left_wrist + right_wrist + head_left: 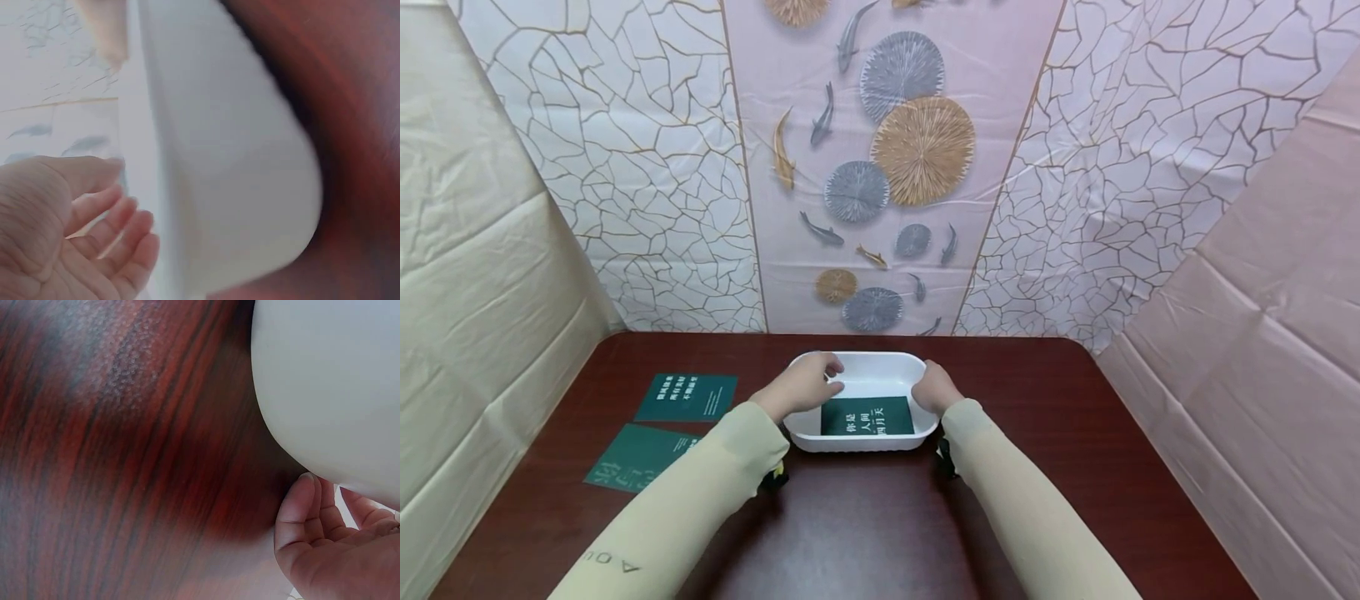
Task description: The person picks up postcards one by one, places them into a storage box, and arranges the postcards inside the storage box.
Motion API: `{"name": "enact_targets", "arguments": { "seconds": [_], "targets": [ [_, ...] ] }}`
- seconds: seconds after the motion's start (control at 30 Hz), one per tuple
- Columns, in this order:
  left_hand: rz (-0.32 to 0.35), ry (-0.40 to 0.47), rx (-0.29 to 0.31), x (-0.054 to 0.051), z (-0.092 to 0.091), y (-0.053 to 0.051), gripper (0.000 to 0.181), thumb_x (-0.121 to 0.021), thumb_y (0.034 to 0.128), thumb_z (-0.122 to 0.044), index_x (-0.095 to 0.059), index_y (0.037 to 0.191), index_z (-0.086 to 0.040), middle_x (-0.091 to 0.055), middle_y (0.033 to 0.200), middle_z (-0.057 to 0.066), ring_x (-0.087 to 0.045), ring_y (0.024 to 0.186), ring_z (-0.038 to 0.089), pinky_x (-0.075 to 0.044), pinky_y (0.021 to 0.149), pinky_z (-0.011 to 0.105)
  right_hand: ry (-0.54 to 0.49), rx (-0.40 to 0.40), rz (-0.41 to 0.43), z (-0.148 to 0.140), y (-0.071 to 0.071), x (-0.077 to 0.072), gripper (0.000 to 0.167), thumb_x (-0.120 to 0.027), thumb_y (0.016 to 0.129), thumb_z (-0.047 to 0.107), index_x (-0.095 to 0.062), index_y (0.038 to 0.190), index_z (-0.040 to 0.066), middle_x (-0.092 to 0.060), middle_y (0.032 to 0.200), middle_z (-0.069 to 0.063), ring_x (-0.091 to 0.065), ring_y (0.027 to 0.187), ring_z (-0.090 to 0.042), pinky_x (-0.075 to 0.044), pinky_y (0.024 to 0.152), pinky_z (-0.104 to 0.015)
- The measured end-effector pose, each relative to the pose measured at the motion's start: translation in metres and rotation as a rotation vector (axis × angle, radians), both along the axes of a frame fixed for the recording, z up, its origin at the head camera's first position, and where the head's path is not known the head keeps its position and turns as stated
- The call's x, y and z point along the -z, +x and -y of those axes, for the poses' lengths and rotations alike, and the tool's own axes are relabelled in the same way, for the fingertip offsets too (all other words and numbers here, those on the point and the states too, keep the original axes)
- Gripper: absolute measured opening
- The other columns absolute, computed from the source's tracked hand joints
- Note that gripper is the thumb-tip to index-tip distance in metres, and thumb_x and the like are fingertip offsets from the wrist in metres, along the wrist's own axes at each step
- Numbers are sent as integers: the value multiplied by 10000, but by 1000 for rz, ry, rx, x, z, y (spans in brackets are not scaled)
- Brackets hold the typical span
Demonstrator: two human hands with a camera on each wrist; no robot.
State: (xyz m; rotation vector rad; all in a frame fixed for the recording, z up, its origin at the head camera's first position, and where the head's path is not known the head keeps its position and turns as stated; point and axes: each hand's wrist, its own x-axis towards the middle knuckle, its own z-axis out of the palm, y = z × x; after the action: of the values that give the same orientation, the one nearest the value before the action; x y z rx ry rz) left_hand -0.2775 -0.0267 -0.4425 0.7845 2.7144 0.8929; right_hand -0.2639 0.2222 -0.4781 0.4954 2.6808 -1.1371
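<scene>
A white oblong dish (865,444) with rounded corners stands on the table, and a dark green card (887,407) with white characters lies inside it. Over the dish's left end is my left hand (801,385), its fingers loosely bent. The left wrist view shows those fingers (128,259) beside the dish's rim with nothing between them and the thumb. My right hand (936,388) grips the dish's right end. In the right wrist view, curled fingers (297,519) reach under the white wall (331,381), with the thumb by the rim.
Two more green printed cards lie left of the dish: one card (687,397) farther back, another card (632,457) nearer, partly behind the left sleeve (700,492). The dark red wooden table (1037,467) meets a patterned cloth backdrop (865,250) at the back.
</scene>
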Motion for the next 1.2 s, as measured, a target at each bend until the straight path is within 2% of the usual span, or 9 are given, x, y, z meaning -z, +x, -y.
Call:
{"name": "enact_targets", "arguments": {
  "seconds": [0.17,0.23,0.33,0.43,0.6,0.73,0.9,1.03,1.2],
  "targets": [
    [-34,127,-119,-20,27,-5,229,-627,938,-175,-657,1114,-31,-644,985,65,-600,923,210,-497,802,375,-3,-7,0,0,-1,1,646,-521,919,-16,-237,1499,-24,-330,1495,-211,-382,1324,-340,-351,1035,-524],
    [-43,144,-180,-23,40,-8,219,-604,953,-186,-653,1109,-40,-638,988,75,-594,914,221,-498,793,380,-1,-9,-2,0,-2,2,647,-520,918,-19,-235,1499,-27,-329,1495,-213,-383,1324,-340,-350,1036,-522],
    [-52,147,-263,-22,58,-11,227,-580,970,-206,-636,1116,-42,-626,1011,99,-584,919,243,-497,787,392,0,-9,-8,-1,-2,3,650,-517,915,-24,-231,1499,-33,-326,1497,-218,-379,1328,-341,-344,1041,-519],
    [-55,143,-328,-16,77,-15,246,-587,969,-231,-622,1114,-35,-625,1030,124,-585,930,268,-493,790,408,3,-13,-13,-1,-2,4,652,-515,913,-26,-227,1498,-37,-322,1497,-225,-374,1333,-349,-340,1041,-524],
    [-63,98,-420,1,113,-21,383,-628,944,-317,-599,1150,5,-621,1075,178,-583,958,313,-491,808,453,9,-20,-17,-2,-1,4,644,-508,918,-23,-229,1499,-33,-332,1492,-222,-381,1328,-349,-353,1032,-525],
    [-34,19,-488,14,140,-17,535,-653,913,-402,-571,1183,52,-588,1120,239,-576,949,356,-491,771,483,17,-27,-17,-2,-1,3,640,-504,920,-19,-230,1499,-32,-330,1495,-218,-379,1330,-343,-354,1034,-518],
    [5,-100,-522,27,168,-11,708,-667,864,-507,-551,1182,115,-514,1152,319,-551,956,426,-493,713,502,33,-42,-19,-1,-2,3,636,-487,922,-7,-222,1499,-43,-305,1506,-229,-358,1342,-357,-362,1031,-516],
    [54,-173,-577,33,188,-11,847,-674,802,-610,-532,1155,146,-472,1093,346,-484,954,458,-473,707,541,35,-43,-22,-1,-1,3,632,-484,925,1,-222,1498,-45,-296,1511,-230,-350,1347,-361,-360,1032,-516],
    [129,-230,-638,34,204,-10,1035,-700,730,-664,-413,1221,202,-404,1062,380,-391,965,488,-423,755,599,41,-37,-23,-2,-1,4,627,-488,930,10,-226,1497,-46,-296,1513,-226,-344,1353,-352,-352,1040,-511]
  ]
}}
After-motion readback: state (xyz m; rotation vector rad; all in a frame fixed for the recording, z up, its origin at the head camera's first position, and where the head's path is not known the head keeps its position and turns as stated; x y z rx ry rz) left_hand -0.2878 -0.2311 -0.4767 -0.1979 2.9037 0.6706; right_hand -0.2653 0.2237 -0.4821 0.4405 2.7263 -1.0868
